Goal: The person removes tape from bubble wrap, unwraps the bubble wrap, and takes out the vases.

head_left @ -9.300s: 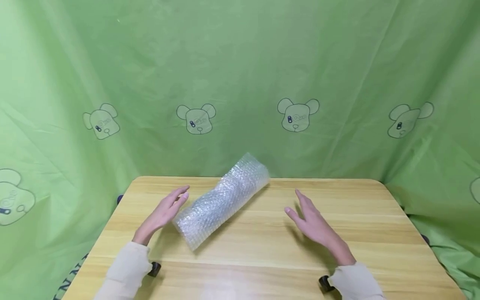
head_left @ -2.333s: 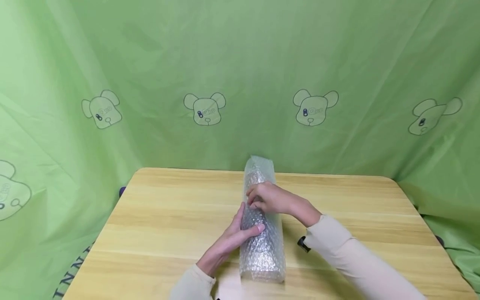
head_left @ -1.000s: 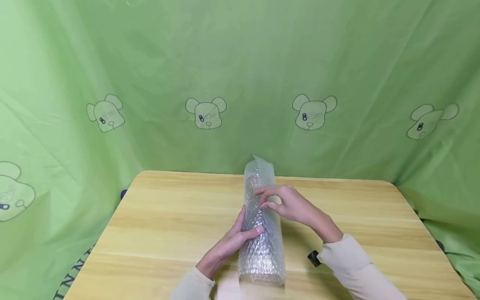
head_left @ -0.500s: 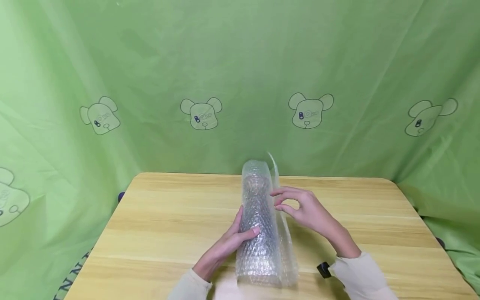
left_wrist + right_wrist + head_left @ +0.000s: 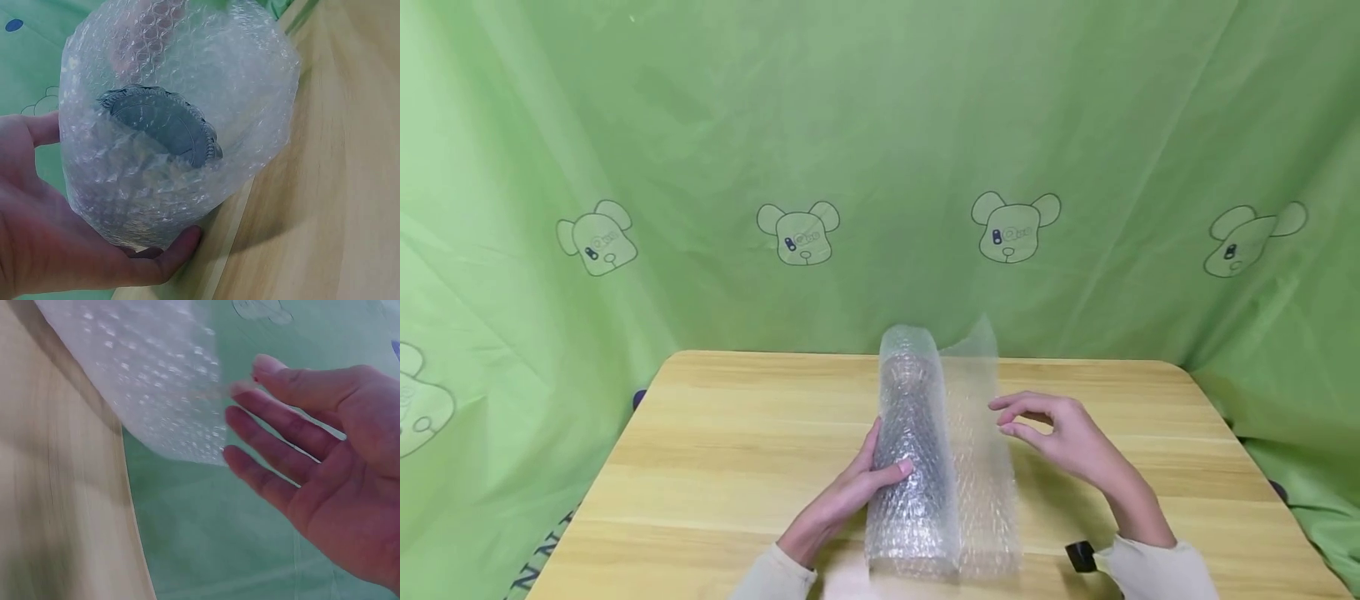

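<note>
A bundle of bubble wrap (image 5: 913, 500) lies lengthwise on the table, encasing a bottle-shaped object with a narrower neck toward the back. Through the bundle's near end, the left wrist view shows its round, dark greyish base (image 5: 162, 125) with a scalloped rim. My left hand (image 5: 846, 500) grips the bundle from the left, thumb over the top and fingers at the side. A loose flap (image 5: 977, 467) of the wrap stretches off to the right. At the flap's outer edge my right hand (image 5: 1067, 433) pinches the film between thumb and index finger; the other fingers are spread in the right wrist view.
The pale wooden table (image 5: 737, 417) has rounded back corners. Behind and on both sides hangs a green curtain (image 5: 880, 167) printed with bear heads. The bundle's far end reaches the table's back edge. A small black device (image 5: 1081, 557) sits at the right wrist.
Earlier the wrap lay rolled closed and diagonal, both hands off it. It was then turned lengthwise; over the last second my right hand has drawn the flap rightward while my left hand kept its grip.
</note>
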### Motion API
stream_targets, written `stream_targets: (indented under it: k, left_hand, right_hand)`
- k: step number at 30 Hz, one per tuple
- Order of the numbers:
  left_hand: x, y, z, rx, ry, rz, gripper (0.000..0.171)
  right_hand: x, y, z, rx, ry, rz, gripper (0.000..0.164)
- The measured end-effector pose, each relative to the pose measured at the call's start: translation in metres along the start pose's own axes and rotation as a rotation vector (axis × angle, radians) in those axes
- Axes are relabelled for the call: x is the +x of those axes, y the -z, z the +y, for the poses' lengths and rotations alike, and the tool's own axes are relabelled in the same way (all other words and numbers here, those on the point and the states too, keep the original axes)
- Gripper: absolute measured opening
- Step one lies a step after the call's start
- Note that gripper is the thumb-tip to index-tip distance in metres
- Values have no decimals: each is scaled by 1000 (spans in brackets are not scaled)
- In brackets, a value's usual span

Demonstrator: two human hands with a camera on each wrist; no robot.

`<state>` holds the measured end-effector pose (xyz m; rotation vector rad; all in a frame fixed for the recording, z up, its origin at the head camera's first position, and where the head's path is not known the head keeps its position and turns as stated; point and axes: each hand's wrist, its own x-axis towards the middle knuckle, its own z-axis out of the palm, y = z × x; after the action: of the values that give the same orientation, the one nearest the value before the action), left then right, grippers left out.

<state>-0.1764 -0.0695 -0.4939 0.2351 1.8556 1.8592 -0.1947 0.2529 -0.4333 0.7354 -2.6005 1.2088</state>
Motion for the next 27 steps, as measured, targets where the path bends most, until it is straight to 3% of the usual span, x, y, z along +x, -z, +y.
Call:
stream_targets:
  k: [7, 18, 27]
  left_hand:
    - [0, 2, -1, -6, -22, -14, 104]
    - [3, 2, -4, -6, -30, -18, 103]
    - [2, 3, -3, 10, -28, -10, 104]
  right_hand:
    - [-14, 6, 17, 12, -56, -42, 8]
    - [-29, 12, 50, 36, -230, -201, 5]
    - [-34, 9, 64, 48, -274, -247, 7]
